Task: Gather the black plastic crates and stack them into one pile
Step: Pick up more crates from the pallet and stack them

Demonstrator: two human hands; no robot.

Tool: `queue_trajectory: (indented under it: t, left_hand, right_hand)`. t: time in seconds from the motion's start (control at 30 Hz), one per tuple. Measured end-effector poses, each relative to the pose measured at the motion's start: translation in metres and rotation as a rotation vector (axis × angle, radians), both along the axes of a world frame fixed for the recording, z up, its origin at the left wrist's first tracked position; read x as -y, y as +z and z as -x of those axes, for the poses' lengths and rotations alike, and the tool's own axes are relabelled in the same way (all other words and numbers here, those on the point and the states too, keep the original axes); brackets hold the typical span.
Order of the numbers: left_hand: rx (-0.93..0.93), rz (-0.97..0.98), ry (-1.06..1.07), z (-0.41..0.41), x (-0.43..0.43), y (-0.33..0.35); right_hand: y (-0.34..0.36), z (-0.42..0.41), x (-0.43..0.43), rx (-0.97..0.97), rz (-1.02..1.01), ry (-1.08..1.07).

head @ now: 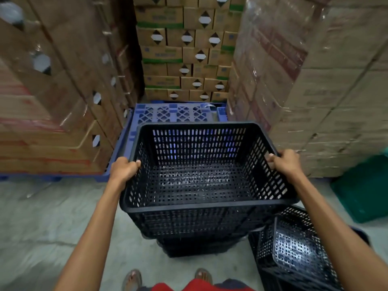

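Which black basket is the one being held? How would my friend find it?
Look in the aisle between the tall walls of cardboard boxes, just in front of the blue pallet. The held black crate is the big one in the middle, on top of a pile, with the left hand and right hand gripping its side rims. The other black crates sit lower right, untouched.

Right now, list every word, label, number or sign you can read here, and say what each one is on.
No text can be read.
Centre cardboard boxes: blue print and black-and-white diamond labels, too blurred to read.
Left boxes: red print and diamond labels, blurred.
Right wrapped boxes: faint print, smeared by blur and plastic film.
Black crate held by left hand and right hand: no markings visible.
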State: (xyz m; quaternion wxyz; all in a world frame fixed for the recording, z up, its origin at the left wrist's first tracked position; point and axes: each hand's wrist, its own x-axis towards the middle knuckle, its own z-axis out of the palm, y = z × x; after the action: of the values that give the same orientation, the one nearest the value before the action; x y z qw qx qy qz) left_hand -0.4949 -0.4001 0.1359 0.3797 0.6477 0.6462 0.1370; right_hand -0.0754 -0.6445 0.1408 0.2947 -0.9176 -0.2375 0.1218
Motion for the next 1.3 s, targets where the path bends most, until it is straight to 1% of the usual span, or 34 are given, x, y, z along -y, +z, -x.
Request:
queue_trajectory:
  t: [0.13, 0.27, 0.53, 0.8, 0.87, 1.0, 1.1, 1.17, 1.23, 1.3]
  left_hand:
    - [-0.037, -0.01, -0.009, -0.008, 0.005, 0.006]
    - [-0.051, -0.047, -0.008, -0.012, 0.015, 0.001]
    - [-0.108, -0.047, -0.035, -0.018, 0.021, 0.001]
    - [-0.074, -0.208, -0.048, -0.015, 0.02, -0.009]
    - [-0.079, -0.218, -0.055, -0.016, 0.019, -0.008]
    - [-0.064, -0.214, -0.062, -0.019, 0.018, -0.01]
    - [-0.06, -0.215, -0.077, -0.017, 0.018, -0.015]
    - [-0.063, -0.231, -0.081, -0.015, 0.018, -0.017]
    - [-0.074, -0.261, -0.081, -0.014, 0.018, -0.019]
    - [-0.095, -0.301, -0.085, -0.014, 0.02, -0.018]
  right_hand:
    - [-0.006, -0.004, 0.002, -0.015, -0.003, 0.014]
    - [-0.007, -0.013, 0.003, 0.024, 0.008, 0.045]
    - [-0.005, -0.018, 0.011, 0.024, 0.018, 0.104]
    - [-0.013, -0.019, 0.008, 0.03, -0.055, 0.102]
    - [-0.016, -0.022, 0.006, -0.001, -0.052, 0.109]
    - [-0.02, -0.023, 0.007, 0.023, -0.07, 0.104]
    - [-0.022, -0.023, 0.011, -0.024, -0.059, 0.105]
    - [-0.019, -0.02, 0.012, -0.001, -0.031, 0.12]
    - [-0.014, -0.013, 0.012, 0.068, -0.021, 0.151]
    - [-0.009, -0.005, 0.013, 0.109, 0.0, 0.215]
